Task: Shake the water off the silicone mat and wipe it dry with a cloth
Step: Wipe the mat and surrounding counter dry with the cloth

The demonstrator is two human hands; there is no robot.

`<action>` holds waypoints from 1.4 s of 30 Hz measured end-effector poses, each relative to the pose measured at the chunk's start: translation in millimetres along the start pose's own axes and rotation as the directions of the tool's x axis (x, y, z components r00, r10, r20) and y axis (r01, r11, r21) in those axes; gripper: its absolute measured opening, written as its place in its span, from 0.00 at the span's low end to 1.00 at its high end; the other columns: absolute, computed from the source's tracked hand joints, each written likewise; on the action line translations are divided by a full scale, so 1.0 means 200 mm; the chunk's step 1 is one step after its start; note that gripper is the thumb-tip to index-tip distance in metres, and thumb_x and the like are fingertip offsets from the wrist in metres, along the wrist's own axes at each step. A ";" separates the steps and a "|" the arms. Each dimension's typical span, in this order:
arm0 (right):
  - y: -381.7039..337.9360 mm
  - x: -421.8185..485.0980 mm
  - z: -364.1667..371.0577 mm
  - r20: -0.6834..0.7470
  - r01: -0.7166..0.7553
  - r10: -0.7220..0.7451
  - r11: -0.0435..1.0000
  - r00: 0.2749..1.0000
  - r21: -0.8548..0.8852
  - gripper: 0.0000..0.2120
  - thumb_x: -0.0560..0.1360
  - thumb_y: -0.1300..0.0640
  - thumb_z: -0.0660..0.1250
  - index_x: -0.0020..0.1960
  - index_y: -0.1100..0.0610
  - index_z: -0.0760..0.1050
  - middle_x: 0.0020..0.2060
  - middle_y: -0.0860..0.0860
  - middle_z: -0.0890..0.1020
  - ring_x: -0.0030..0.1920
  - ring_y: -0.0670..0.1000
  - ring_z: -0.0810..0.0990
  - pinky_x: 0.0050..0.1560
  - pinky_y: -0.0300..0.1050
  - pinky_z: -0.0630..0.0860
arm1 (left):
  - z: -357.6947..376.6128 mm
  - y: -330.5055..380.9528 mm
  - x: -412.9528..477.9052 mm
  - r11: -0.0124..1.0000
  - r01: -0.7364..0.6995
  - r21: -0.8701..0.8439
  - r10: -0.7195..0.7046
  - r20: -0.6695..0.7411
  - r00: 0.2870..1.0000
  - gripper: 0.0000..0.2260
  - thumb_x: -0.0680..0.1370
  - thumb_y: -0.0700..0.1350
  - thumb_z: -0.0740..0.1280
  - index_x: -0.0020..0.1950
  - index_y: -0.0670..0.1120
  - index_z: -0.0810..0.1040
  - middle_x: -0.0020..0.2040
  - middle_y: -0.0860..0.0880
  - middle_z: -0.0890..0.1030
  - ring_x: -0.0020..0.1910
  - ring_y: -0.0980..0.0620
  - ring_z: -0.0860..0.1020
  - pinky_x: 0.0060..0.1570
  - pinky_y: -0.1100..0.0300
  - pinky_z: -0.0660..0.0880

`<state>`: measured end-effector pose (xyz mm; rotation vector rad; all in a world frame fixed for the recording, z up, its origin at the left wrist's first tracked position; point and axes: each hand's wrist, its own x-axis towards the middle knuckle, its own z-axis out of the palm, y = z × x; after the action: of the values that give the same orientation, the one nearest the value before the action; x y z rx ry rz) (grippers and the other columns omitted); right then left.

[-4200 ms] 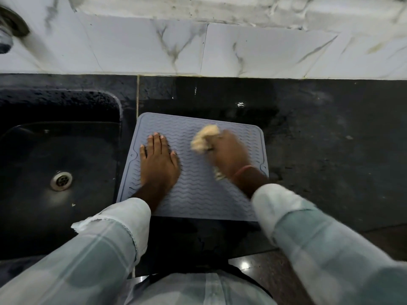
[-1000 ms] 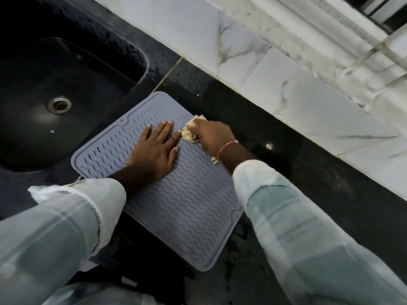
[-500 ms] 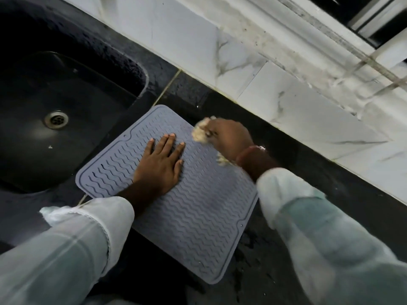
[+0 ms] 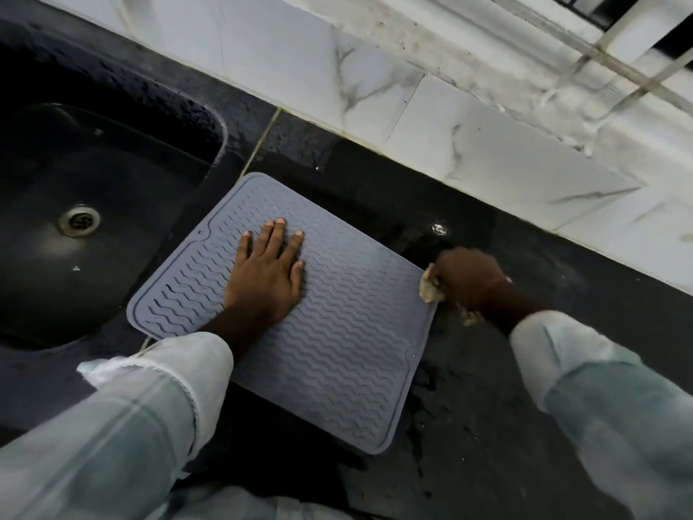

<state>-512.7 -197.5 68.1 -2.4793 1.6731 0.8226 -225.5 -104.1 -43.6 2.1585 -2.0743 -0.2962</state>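
A grey silicone mat [image 4: 337, 350] with wavy ridges lies flat on the black counter, turned at an angle beside the sink. My left hand [image 4: 268, 273] presses flat on its middle, fingers spread. My right hand [image 4: 468, 279] is closed around a crumpled beige cloth [image 4: 430, 289] at the mat's far right corner, mostly over the counter. Most of the cloth is hidden in my fist; a scrap shows under my wrist.
A black sink [image 4: 93, 204] with a metal drain [image 4: 78, 219] lies left of the mat. The dark counter [image 4: 487, 425] right of the mat looks wet and blotchy. A white marble-tiled wall [image 4: 412, 106] runs along the back, with a window ledge above.
My right hand has swept the cloth from beside my left hand's fingers across to the mat's far right corner. My left hand has stayed pressed on the mat.
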 end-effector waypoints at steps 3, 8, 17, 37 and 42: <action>-0.23 0.19 -0.19 -0.189 0.045 -0.015 0.986 0.982 0.158 0.09 0.76 0.51 0.63 0.44 0.53 0.80 0.39 0.52 0.81 0.43 0.56 0.82 0.46 0.48 0.78 | 0.01 0.00 0.00 1.000 -0.010 0.006 0.010 0.007 1.000 0.26 0.82 0.58 0.41 0.79 0.52 0.48 0.80 0.45 0.49 0.78 0.47 0.47 0.76 0.44 0.44; -0.55 0.26 -0.12 -0.202 0.262 -0.213 0.930 0.956 0.257 0.12 0.76 0.52 0.64 0.59 0.49 0.78 0.52 0.52 0.83 0.53 0.56 0.81 0.54 0.50 0.77 | 0.01 0.00 0.00 1.000 0.000 0.007 0.000 -0.003 1.000 0.26 0.82 0.59 0.41 0.79 0.52 0.50 0.80 0.45 0.50 0.78 0.47 0.48 0.76 0.45 0.44; 0.13 -0.16 0.27 -0.083 -0.003 0.017 0.986 0.996 0.165 0.13 0.73 0.50 0.61 0.54 0.45 0.80 0.55 0.50 0.82 0.54 0.57 0.81 0.51 0.51 0.78 | 0.01 0.00 0.00 1.000 0.000 -0.014 0.000 -0.004 1.000 0.26 0.82 0.57 0.44 0.79 0.50 0.53 0.79 0.44 0.52 0.78 0.46 0.50 0.75 0.43 0.47; 0.04 -0.32 0.24 -0.327 0.082 0.052 0.920 0.944 0.384 0.17 0.68 0.46 0.59 0.48 0.49 0.82 0.49 0.49 0.83 0.49 0.54 0.82 0.47 0.47 0.77 | 0.03 -0.01 0.00 1.000 -0.016 0.002 0.017 -0.022 1.000 0.26 0.82 0.57 0.46 0.79 0.49 0.54 0.79 0.44 0.52 0.78 0.45 0.50 0.75 0.42 0.46; -0.20 -0.43 0.41 -0.244 0.322 -0.245 0.877 0.938 0.356 0.13 0.69 0.52 0.65 0.51 0.46 0.82 0.56 0.47 0.82 0.54 0.51 0.81 0.50 0.46 0.77 | -0.04 0.24 -0.04 0.974 -0.161 -0.162 0.151 -0.070 0.986 0.26 0.82 0.54 0.50 0.78 0.45 0.56 0.78 0.43 0.57 0.78 0.46 0.53 0.76 0.43 0.45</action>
<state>-534.4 -82.2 26.1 -2.4814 1.3018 0.1946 -270.4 -99.3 -24.2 1.8757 -2.0908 -0.3708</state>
